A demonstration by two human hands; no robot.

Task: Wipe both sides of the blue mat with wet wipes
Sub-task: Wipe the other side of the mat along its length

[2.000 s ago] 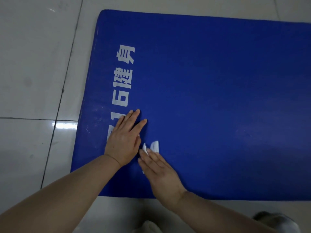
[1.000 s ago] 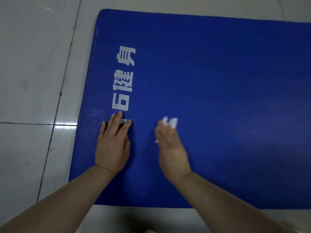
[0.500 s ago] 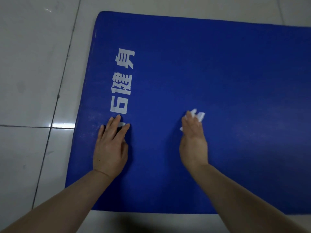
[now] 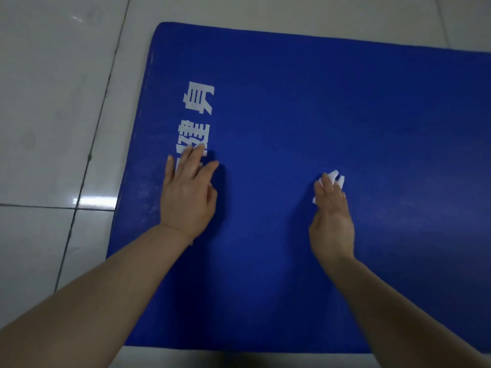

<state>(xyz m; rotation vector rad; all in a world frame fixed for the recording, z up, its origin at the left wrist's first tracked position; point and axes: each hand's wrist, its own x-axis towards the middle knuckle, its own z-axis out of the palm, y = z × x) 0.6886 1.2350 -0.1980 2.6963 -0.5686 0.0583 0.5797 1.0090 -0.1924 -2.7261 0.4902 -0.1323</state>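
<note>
A blue mat lies flat on a pale tiled floor, its white lettering running along the left end — the face now up is the one being cleaned. The left hand rests palm-down beside the lettering, fingers straight and spread, gripping nothing; it pins the mat. The right hand presses a crumpled white wipe onto the mat's middle, its grip loose and flat, fingers extended over the wipe, which peeks out past the fingertips.

The step in hand appears to be a wiping stroke across the upper face. To do it well, the wipe would best sit fully under the fingers and not trail ahead of them, so pressure lands on the damp cloth and not on bare skin. Strokes should overlap and run edge to edge. The pale specks near the left border suggest that strip needs a pass — the lettered band too. The pinning hand ought to keep its weight down and shift only between strokes, or the mat may creep on the glossy tile. A wipe bunched this small covers little; spreading it out would help. The underside, by the look of things, is not yet reachable until the mat is turned.
</note>
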